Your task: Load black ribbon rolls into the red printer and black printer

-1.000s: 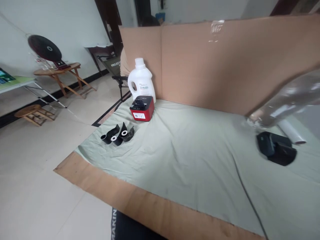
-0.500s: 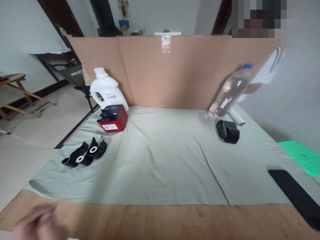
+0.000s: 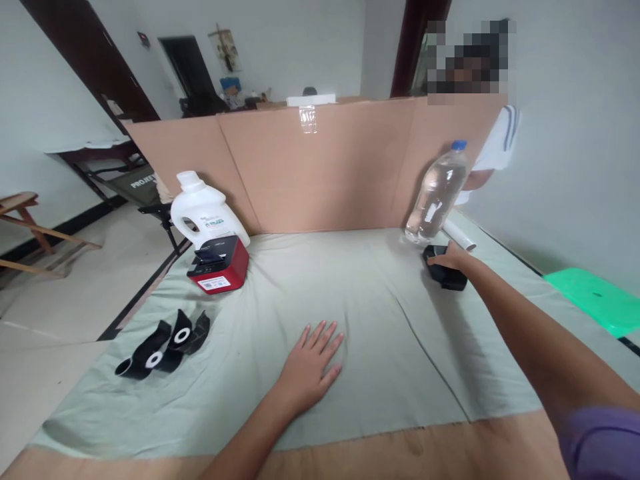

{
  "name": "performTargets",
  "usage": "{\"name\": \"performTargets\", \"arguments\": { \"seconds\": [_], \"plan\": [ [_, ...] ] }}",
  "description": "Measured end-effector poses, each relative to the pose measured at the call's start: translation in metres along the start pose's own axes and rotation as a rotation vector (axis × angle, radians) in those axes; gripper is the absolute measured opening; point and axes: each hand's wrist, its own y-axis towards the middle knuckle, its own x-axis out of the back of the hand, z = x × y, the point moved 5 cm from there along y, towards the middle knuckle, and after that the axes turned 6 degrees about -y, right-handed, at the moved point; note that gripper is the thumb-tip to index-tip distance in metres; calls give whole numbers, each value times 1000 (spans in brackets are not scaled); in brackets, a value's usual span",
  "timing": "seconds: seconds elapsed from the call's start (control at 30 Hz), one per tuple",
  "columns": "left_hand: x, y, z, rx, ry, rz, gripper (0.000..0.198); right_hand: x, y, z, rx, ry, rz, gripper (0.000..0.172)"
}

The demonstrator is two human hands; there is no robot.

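Observation:
Stretched far forward, my right hand (image 3: 454, 257) has its fingers closed on a small black box-shaped device (image 3: 447, 278) at the right of the cloth. Part of the device is hidden under the hand; its kind is unclear. My left hand (image 3: 311, 365) lies flat on the green cloth (image 3: 370, 393) near the middle, fingers spread, holding nothing. Behind the device, a clear plastic bottle with a blue cap (image 3: 436, 193) leans on the cardboard, beside a white tube (image 3: 459, 235).
A red and black boxy machine (image 3: 219, 265) stands at left before a white handled jug (image 3: 207, 213). Several curled black strips with white rings (image 3: 165, 343) lie nearer. A cardboard panel (image 3: 325, 167) closes the back. A green stool (image 3: 597, 300) and another person's sleeve (image 3: 495, 143) are at right.
My right arm has come into view and its hand has reached the black device. A blurred hand was at lower left; now my left hand rests mid-cloth. The camera view has shifted.

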Motion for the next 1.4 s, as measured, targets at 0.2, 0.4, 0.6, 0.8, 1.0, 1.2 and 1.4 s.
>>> {"name": "performTargets", "arguments": {
  "seconds": [0.2, 0.4, 0.6, 0.8, 1.0, 1.2, 1.4],
  "plan": [
    [-3, -15, 1, -18, 26, -27, 60, -7, -67, 55, 131, -117, 199, 91],
    [-3, -15, -4, -12, 13, -47, 59, -41, -174, 172, 373, -68, 439, 76],
    [-3, -19, -3, -22, -24, -94, 59, -69, -222, 214, 348, -67, 382, 79],
    [1, -20, -7, -3, -112, -84, 60, -73, -222, 211, 345, -30, 344, 88],
    [29, -10, 23, 202, -668, -381, 38, -79, -187, 174, 486, 483, 191, 74],
    [54, 61, 68, 328, -626, -473, 45, -102, -174, 139, 493, 675, 51, 50],
    [46, 85, 62, 345, -454, -414, 54, -113, -177, 143, 549, 655, 14, 42]
  ]
}}
